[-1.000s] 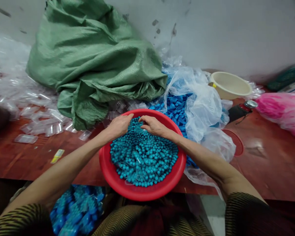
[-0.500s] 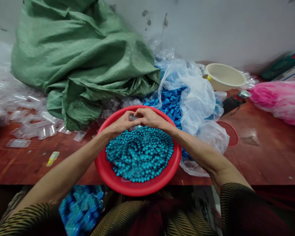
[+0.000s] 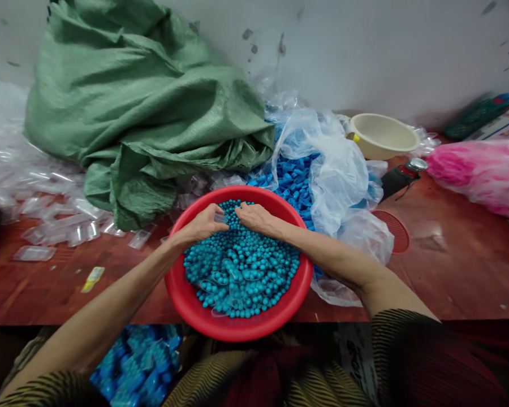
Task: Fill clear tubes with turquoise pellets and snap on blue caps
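The hands are now apart: the left hand (image 3: 204,225) pinches a clear box (image 3: 221,218); the right hand (image 3: 255,218) touches beads (image 3: 258,265), grip hidden, in the tub (image 3: 237,332), probably kept close for reach.

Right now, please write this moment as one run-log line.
left hand: at clear piece, hold unclear | right hand: at teal beads | red basin: beneath both hands, holding beads

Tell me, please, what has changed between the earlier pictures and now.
The left hand and right hand, together above the beads half a second ago, have parted: the left moved leftward, the right lowered to the beads. Whether a clear piece by the left hand is held is unclear. The basin and sack stayed put.
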Demonstrator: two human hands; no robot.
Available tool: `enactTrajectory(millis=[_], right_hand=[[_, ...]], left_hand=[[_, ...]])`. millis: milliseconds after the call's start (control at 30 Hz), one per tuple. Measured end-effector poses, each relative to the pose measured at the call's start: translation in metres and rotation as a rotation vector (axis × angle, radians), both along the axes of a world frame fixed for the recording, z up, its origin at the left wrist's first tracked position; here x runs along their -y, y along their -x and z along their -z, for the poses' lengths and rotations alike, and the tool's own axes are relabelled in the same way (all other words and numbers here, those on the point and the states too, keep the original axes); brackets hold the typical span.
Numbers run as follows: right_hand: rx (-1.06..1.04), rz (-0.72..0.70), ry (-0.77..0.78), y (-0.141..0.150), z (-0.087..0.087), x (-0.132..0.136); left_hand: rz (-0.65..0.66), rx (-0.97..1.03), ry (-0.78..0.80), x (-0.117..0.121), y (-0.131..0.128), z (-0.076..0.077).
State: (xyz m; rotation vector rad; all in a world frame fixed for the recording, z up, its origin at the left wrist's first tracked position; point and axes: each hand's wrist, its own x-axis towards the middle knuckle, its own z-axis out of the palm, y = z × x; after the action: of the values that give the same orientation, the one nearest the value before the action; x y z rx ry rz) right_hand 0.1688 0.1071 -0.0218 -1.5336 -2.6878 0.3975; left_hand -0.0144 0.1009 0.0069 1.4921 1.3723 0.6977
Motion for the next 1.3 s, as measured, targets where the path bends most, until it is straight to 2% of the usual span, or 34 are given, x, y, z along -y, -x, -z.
enactTrajectory(millis=[100, 200, 300, 367, 433, 533, 667, 733, 800, 900, 1033, 1100, 1167, 1233, 1300], right_hand=[[0.019, 0.087, -0.002, 0.0, -0.006, 0.001], [-0.037, 0.093, 0.017, -0.005, -0.019, 0.001], [-0.32, 0.105, 0.072, -0.006, -0.028, 0.002], [-0.549, 0.146, 0.118, -0.005, -0.029, 0.004], [-0.7, 0.184, 0.168, -0.002, -0.024, 0.007], [-0.79, 0.206, 0.23, 0.002, -0.014, 0.012], [-0.982, 0.291, 0.476, 0.006, -0.008, 0.015], [-1.084, 0.334, 0.621, 0.005, -0.012, 0.014], [-1.136, 0.321, 0.683, 0.003, -0.018, 0.014], [-1.113, 0.252, 0.659, -0.002, -0.023, 0.017], [-0.929, 0.294, 0.418, -0.002, -0.02, 0.028], [-0.86, 0.301, 0.322, 0.002, -0.02, 0.034], [-0.809, 0.262, 0.285, 0.005, -0.026, 0.034], [-0.741, 0.187, 0.281, 0.006, -0.036, 0.026], [-0.639, 0.127, 0.267, 0.004, -0.048, 0.006]], left_hand=[[0.033, -0.046, 0.029, 0.003, -0.001, -0.005], [0.075, -0.043, 0.043, 0.005, -0.003, -0.01], [0.099, -0.02, 0.012, 0.004, -0.007, -0.011], [0.13, -0.003, -0.003, 0.004, -0.008, -0.008], [0.159, 0.004, -0.025, 0.004, -0.009, -0.005], [0.202, -0.015, -0.066, 0.007, -0.01, -0.003], [0.281, -0.003, -0.048, 0.009, -0.013, -0.005], [0.279, -0.006, -0.016, 0.01, -0.015, -0.005], [0.259, -0.011, -0.021, 0.011, -0.015, -0.004], [0.275, -0.058, -0.078, 0.015, -0.015, 0.001], [0.218, -0.274, -0.125, 0.022, -0.018, 0.005], [0.17, -0.23, -0.079, 0.023, -0.021, 0.005], [0.115, -0.083, 0.006, 0.023, -0.024, 0.002], [0.061, -0.001, 0.082, 0.02, -0.023, -0.001], [0.039, -0.077, 0.078, 0.017, -0.019, -0.003]])
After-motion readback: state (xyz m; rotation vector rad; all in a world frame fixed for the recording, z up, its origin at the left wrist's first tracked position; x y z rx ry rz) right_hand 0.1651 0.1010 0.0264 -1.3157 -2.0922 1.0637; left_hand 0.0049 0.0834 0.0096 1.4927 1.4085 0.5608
